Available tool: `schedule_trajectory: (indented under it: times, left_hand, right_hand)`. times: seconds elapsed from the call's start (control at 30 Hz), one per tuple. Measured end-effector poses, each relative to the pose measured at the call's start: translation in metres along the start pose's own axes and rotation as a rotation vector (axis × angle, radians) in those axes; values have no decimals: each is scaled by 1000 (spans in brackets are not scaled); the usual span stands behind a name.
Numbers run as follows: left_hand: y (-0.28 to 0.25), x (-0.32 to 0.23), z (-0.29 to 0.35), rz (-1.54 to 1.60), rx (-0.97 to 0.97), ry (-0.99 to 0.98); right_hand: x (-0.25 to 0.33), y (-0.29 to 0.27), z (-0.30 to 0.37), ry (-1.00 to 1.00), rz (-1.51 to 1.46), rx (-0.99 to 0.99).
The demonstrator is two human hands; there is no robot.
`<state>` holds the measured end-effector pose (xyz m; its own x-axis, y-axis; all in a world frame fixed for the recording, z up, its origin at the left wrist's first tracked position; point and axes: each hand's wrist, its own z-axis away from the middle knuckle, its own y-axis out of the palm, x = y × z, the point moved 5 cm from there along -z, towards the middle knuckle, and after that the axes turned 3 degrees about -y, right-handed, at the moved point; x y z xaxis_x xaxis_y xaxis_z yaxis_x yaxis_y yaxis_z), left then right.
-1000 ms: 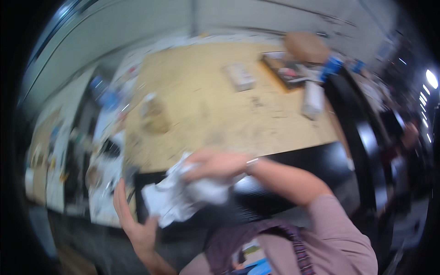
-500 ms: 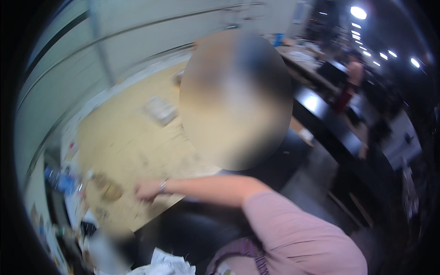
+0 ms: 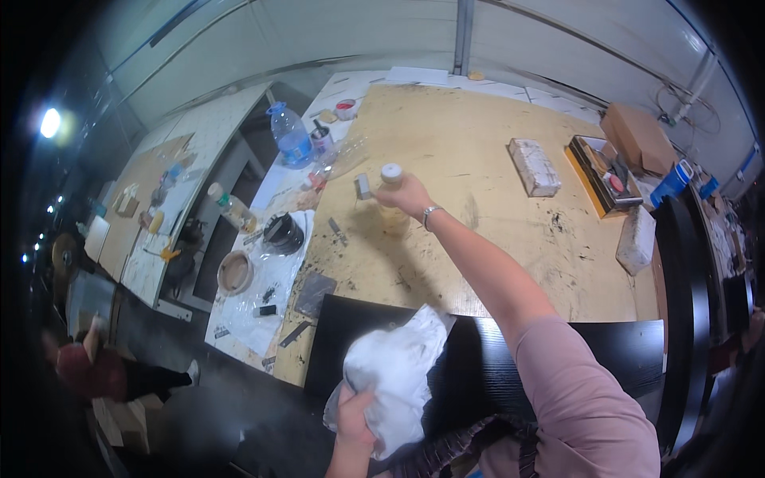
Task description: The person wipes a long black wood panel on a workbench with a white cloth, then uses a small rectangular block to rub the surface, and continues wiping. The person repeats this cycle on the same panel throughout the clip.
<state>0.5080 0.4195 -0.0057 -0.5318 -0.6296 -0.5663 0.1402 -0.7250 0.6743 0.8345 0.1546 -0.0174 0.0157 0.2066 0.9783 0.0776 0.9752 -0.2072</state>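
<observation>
My right hand [image 3: 406, 197] is wrapped around the upper part of a clear bottle [image 3: 393, 222] with yellowish contents and a white cap. It is above or on the tan work board [image 3: 478, 119]; whether its base touches is hard to tell. A small grey block [image 3: 362, 186] is just left of that hand. Close to my body, my left hand [image 3: 355, 416] is closed around a bunched white cloth [image 3: 397, 362]. Beneath the cloth lies a black panel [image 3: 494, 350] along the board's near edge.
At left stand a large water bottle [image 3: 292, 139], a black jar [image 3: 284, 234], a round bowl [image 3: 235, 272] and a capped bottle [image 3: 231, 209]. Wrapped white blocks [image 3: 534, 169] and an open box [image 3: 603, 177] sit at right. Another person [image 3: 92, 370] is at far left.
The view has swung to the right-hand side of the scene's former left, bringing the board to the middle. My right hand, earlier beside the bottle, now grips it. The white cloth shows more fully.
</observation>
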Motion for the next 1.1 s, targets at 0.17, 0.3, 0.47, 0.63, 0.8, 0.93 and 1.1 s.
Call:
schedule_trajectory:
  times: [0.17,0.3,0.47,0.63,0.8,0.93,1.1]
  left_hand:
    - [1,-7,-38,-66,-77,-12]
    - [9,-7,-77,-86,-98,-53]
    - [13,-5,-101,-77,-15,-12]
    - [24,4,-108,-68,54,-34]
    - [27,7,-104,-48,81,-38]
    - [29,12,-102,-29,114,-35]
    - [33,4,-81,-13,104,-14]
  right_hand:
    - [52,19,32,-156,561,-142]
    - [62,29,78,-625,707,57]
    - [85,44,145,-794,1043,359]
    - [86,40,171,-884,1293,415]
    - [82,40,181,-961,1515,355]
    - [88,43,186,-984,1595,314]
    - [97,42,175,-887,1325,296]
